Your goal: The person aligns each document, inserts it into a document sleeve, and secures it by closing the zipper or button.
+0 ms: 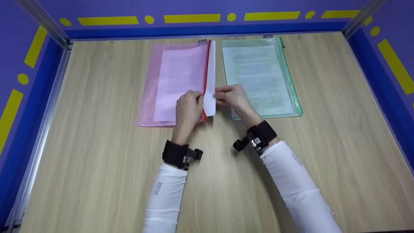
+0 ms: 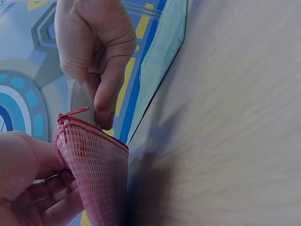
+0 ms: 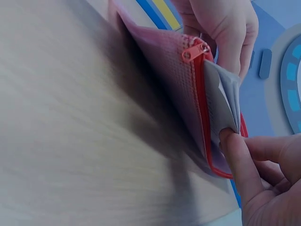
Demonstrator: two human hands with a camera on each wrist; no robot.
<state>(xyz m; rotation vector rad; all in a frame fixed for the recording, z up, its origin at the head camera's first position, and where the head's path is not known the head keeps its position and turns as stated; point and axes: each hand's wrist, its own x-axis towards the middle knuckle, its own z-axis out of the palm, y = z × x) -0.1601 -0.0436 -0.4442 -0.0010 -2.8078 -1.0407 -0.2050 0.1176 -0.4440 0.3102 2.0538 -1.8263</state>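
A pink mesh zipper pouch [image 1: 147, 97] with a red zipper [image 1: 207, 64] along its right side lies at the back middle of the table. White paper sheets [image 1: 211, 74] stick out through its unzipped side. My left hand [image 1: 189, 105] grips the pouch's edge at the zipper, fingers curled over it. Between thumb and fingers, my right hand [image 1: 233, 98] pinches the outer edge of the sheets. In the right wrist view the pouch opening gapes around the stacked paper, and the red zipper pull [image 3: 193, 52] shows at one end.
A green mesh zipper pouch [image 1: 284, 74] with a printed sheet [image 1: 255, 74] inside lies just right of the pink one, partly under my right hand. The wooden table [image 1: 106, 155] is bordered by blue and purple walls [image 1: 194, 6] with yellow marks.
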